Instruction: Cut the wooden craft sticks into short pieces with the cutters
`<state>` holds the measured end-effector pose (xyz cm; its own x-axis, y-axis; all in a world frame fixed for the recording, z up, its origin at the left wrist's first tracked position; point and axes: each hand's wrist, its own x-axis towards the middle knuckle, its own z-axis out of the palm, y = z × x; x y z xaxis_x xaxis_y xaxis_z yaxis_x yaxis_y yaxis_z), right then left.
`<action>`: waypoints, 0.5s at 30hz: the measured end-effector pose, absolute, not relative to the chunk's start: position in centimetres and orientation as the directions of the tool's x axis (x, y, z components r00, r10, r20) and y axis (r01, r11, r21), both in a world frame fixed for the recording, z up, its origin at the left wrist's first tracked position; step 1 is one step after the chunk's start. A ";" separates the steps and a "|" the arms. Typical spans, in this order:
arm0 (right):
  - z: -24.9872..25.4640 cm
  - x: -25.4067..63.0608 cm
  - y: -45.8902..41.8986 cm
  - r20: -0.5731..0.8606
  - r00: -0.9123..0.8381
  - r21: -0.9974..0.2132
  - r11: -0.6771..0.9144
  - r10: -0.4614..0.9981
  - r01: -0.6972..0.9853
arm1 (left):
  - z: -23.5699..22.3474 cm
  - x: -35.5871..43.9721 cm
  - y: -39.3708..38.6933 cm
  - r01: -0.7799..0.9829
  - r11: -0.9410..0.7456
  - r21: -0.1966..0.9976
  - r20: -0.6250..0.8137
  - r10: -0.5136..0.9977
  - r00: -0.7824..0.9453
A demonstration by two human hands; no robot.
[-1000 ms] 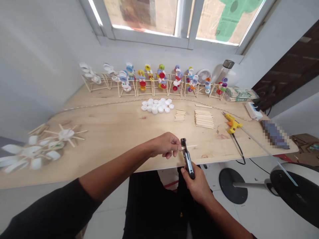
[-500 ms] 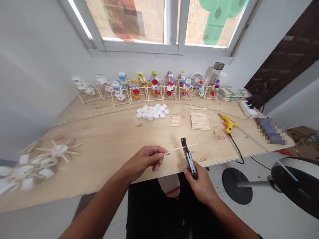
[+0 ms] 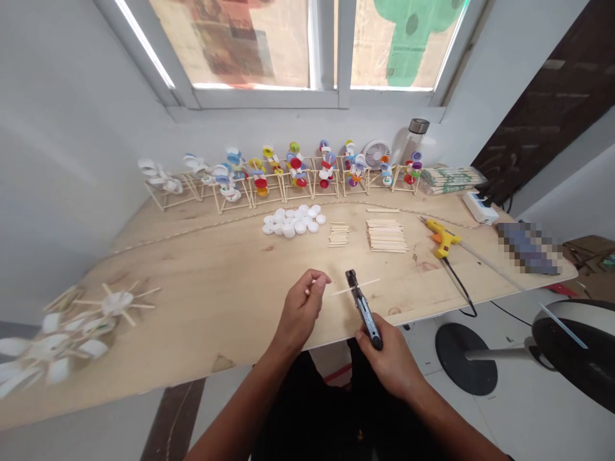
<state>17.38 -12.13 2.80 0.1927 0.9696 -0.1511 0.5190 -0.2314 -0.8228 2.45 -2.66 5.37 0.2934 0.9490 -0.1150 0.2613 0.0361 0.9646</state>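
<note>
My right hand [image 3: 391, 355] is wrapped round the handles of folding pliers [image 3: 366, 314], whose head points away from me over the table. A thin wooden stick [image 3: 369, 282] crosses at the pliers' jaws; whether they grip it I cannot tell. Just left of that stick, my left hand [image 3: 305, 301] is closed, fingers curled in. The pale end of a short wooden stick piece [image 3: 307, 292] shows between its fingers. Beyond the hands lie a small group of short cut sticks [image 3: 339, 235] and a larger pile of longer sticks [image 3: 387, 235].
White bottle caps [image 3: 294, 221] lie in a cluster mid-table. Small stick-and-cap wheels on frames [image 3: 259, 186] line the wall. A yellow glue gun [image 3: 442, 238] with a cord rests at right. Spoked cap wheels [image 3: 116, 302] lie at left. A rope [image 3: 192, 234] crosses the table.
My left hand has turned upward and moved slightly right and away from me, with the short stick piece in its fingers. The pliers and right hand stay nearly in place.
</note>
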 end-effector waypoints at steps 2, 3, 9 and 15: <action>2.8 17.4 -12.0 -0.155 0.188 -0.818 -0.233 0.970 0.525 | 5.6 2.5 -3.0 0.425 -0.195 0.884 0.054 0.946 0.321; 2.8 17.4 -11.9 -0.157 0.182 -0.817 -0.231 0.971 0.528 | 5.6 2.6 -3.1 0.473 -0.307 0.826 0.136 0.923 0.361; 2.8 17.3 -11.5 -0.153 0.172 -0.811 -0.223 0.973 0.541 | 4.5 3.5 -3.4 0.613 -0.584 0.531 0.249 0.800 0.546; 2.9 17.1 -11.4 -0.173 0.166 -0.780 -0.238 0.971 0.578 | 3.7 3.7 -2.9 0.710 -0.614 0.345 0.195 0.787 0.586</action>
<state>17.14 -11.43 2.95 0.1657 0.9709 -0.1727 0.5785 -0.2375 -0.7804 3.68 -2.94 3.66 0.5861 0.7865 0.1946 0.7099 -0.6142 0.3445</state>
